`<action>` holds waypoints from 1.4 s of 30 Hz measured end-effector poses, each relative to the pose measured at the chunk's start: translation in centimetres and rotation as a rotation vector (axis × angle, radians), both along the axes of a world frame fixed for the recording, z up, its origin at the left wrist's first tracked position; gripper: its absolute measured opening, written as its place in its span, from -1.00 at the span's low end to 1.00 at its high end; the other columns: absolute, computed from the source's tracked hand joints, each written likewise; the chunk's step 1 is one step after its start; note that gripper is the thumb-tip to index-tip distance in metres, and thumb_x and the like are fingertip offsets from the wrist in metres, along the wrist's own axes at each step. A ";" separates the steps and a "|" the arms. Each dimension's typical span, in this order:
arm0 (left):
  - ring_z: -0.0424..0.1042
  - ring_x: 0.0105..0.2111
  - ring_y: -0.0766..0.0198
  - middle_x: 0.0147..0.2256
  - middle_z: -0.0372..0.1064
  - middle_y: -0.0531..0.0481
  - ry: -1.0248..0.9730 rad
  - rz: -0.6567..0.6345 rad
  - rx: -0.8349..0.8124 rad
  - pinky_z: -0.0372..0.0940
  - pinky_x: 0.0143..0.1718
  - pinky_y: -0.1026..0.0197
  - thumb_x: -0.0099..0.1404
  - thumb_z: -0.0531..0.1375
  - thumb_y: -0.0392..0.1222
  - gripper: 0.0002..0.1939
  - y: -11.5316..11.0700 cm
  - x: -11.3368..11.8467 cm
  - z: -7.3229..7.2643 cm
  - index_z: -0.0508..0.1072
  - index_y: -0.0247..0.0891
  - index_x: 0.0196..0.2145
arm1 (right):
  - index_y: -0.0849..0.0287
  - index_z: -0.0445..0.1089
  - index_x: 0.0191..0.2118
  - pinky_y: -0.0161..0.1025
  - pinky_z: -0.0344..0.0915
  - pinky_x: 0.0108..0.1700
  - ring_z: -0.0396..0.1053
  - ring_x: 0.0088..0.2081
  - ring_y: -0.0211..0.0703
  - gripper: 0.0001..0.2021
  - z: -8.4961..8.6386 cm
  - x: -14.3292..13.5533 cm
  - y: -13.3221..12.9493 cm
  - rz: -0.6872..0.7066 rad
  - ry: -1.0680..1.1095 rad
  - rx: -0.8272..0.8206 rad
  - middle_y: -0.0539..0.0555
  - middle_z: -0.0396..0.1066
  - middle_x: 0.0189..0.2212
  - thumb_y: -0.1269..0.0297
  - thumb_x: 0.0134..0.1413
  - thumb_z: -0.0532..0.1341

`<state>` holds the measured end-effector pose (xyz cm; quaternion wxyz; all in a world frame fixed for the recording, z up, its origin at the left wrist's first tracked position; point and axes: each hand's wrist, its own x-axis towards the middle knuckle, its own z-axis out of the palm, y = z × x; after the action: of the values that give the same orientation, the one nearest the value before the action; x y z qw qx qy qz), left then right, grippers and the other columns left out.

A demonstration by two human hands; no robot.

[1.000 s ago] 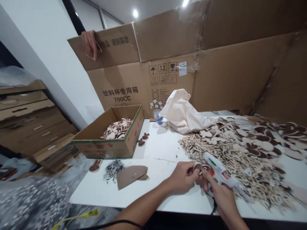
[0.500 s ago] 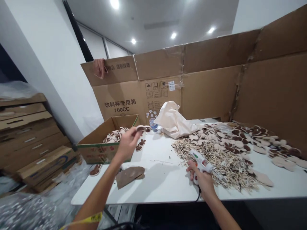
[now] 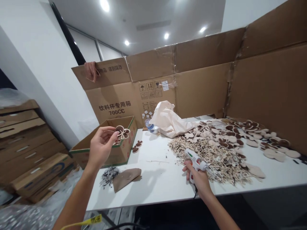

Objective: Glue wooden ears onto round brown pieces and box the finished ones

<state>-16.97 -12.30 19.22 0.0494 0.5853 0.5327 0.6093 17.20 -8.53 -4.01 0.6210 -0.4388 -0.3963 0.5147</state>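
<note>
Raised in front of the open cardboard box, my left hand (image 3: 102, 144) pinches a brown flower-shaped piece (image 3: 123, 133) with a cream outline. My right hand (image 3: 196, 175) is wrapped round the handle of a white glue gun (image 3: 194, 161), whose cord hangs down toward the table's front edge. Beside the gun lies a heap of thin cream strips (image 3: 216, 164). Behind that heap are many brown and cream flat shapes (image 3: 223, 137). A few brown pieces (image 3: 136, 147) rest on the white table right of the box.
The box (image 3: 126, 147) stands at the table's back left. A brown scrap (image 3: 127, 179) lies near dark shreds (image 3: 109, 176). Behind are a cream cloth bag (image 3: 166, 121), a small bottle (image 3: 150, 125) and tall cardboard walls (image 3: 201, 92). Boxes (image 3: 24, 140) are stacked left.
My left hand has moved left and nearer with the flower piece, now turned to show its face. My right hand still holds the glue gun. The view has shifted slightly.
</note>
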 end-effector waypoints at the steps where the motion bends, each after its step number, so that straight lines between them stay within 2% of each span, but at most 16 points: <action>1: 0.58 -0.28 0.14 -0.24 0.58 -0.05 -0.001 0.013 0.022 0.57 -0.26 0.14 0.22 0.45 0.13 -0.57 0.1 -0.3 0.3 0.50 -0.19 -0.13 | 0.23 0.54 -0.24 -0.29 0.23 -0.59 0.29 -0.63 -0.25 -0.45 0.0 0.0 0.0 0.000 -0.005 0.000 0.09 0.55 -0.48 -0.25 0.04 0.46; 4: 0.57 -0.31 0.16 -0.28 0.56 -0.01 -0.018 0.122 0.112 0.57 -0.24 0.14 0.20 0.46 0.10 -0.59 0.7 -1.5 0.5 0.50 -0.18 -0.15 | 0.22 0.53 -0.26 -0.29 0.23 -0.61 0.28 -0.64 -0.25 -0.44 0.2 0.0 -0.1 -0.022 -0.007 0.002 0.08 0.54 -0.50 -0.27 0.01 0.46; 7: 0.57 -0.35 0.21 -0.32 0.53 0.02 -0.102 0.237 0.169 0.55 -0.26 0.17 0.19 0.46 0.04 -0.62 1.6 -3.0 0.0 0.48 -0.20 -0.19 | 0.20 0.51 -0.27 -0.29 0.22 -0.64 0.26 -0.65 -0.25 -0.44 0.3 -0.1 -0.1 -0.045 0.015 0.000 0.07 0.55 -0.49 -0.27 -0.02 0.48; 13: 0.58 -0.36 0.23 -0.33 0.54 -0.01 -0.232 0.189 0.082 0.57 -0.23 0.18 0.14 0.47 -0.05 -0.65 2.8 -4.7 -2.0 0.49 -0.26 -0.23 | 0.20 0.50 -0.25 -0.30 0.23 -0.61 0.29 -0.63 -0.25 -0.45 -0.2 0.0 0.0 -0.026 0.012 0.001 0.07 0.54 -0.48 -0.26 0.03 0.46; 17: 0.61 -0.31 0.20 -0.29 0.55 -0.02 -0.254 0.197 0.054 0.57 -0.18 0.17 0.14 0.47 -0.11 -0.66 3.2 -5.4 -2.5 0.50 -0.26 -0.20 | 0.19 0.50 -0.25 -0.30 0.24 -0.60 0.29 -0.64 -0.25 -0.48 -0.1 0.0 0.0 -0.019 -0.005 0.001 0.06 0.55 -0.47 -0.24 0.05 0.45; 21: 0.61 -0.30 0.25 -0.29 0.54 -0.01 -0.285 0.227 0.095 0.57 -0.16 0.21 0.19 0.45 -0.20 -0.71 3.3 -6.0 -2.1 0.48 -0.27 -0.19 | 0.19 0.50 -0.26 -0.30 0.22 -0.60 0.28 -0.64 -0.26 -0.48 0.2 0.1 -0.2 -0.021 -0.014 -0.001 0.06 0.54 -0.48 -0.24 0.05 0.45; 26: 0.58 -0.30 0.30 -0.32 0.51 0.11 -0.263 0.274 0.206 0.57 -0.13 0.21 0.28 0.43 -0.27 -0.70 2.6 -6.2 -1.0 0.43 -0.32 -0.12 | 0.19 0.50 -0.25 -0.30 0.22 -0.58 0.29 -0.63 -0.27 -0.47 0.2 0.1 -0.2 -0.053 -0.026 -0.008 0.06 0.55 -0.48 -0.25 0.04 0.45; 32: 0.59 -0.32 0.32 -0.33 0.51 0.10 -0.215 0.339 0.312 0.59 -0.12 0.19 0.23 0.46 -0.27 -0.69 2.9 -7.8 -0.1 0.45 -0.33 -0.15 | 0.21 0.51 -0.24 -0.30 0.22 -0.60 0.29 -0.63 -0.26 -0.42 -0.3 0.1 0.0 -0.058 -0.022 -0.019 0.08 0.56 -0.47 -0.30 0.02 0.44; 35: 0.60 -0.36 0.33 -0.35 0.52 0.07 -0.233 0.368 0.344 0.60 -0.14 0.19 0.23 0.43 -0.29 -0.75 3.8 -8.8 -0.1 0.47 -0.35 -0.20 | 0.19 0.50 -0.23 -0.30 0.24 -0.59 0.29 -0.62 -0.26 -0.43 -0.6 0.0 0.0 -0.051 -0.030 -0.013 0.07 0.56 -0.45 -0.31 0.04 0.43; 42: 0.59 -0.39 0.36 -0.37 0.52 0.08 -0.337 0.358 0.242 0.58 -0.09 0.16 0.26 0.39 -0.41 -0.81 5.3 -9.8 -1.2 0.47 -0.39 -0.21 | 0.17 0.50 -0.22 -0.27 0.25 -0.56 0.31 -0.61 -0.22 -0.44 -0.9 -0.1 0.0 -0.040 -0.054 -0.029 0.07 0.56 -0.44 -0.31 0.06 0.42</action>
<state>-26.74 -7.00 18.02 -0.0417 0.3738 0.5352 0.7563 17.12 -8.49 -4.93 0.6136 -0.4693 -0.3965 0.4960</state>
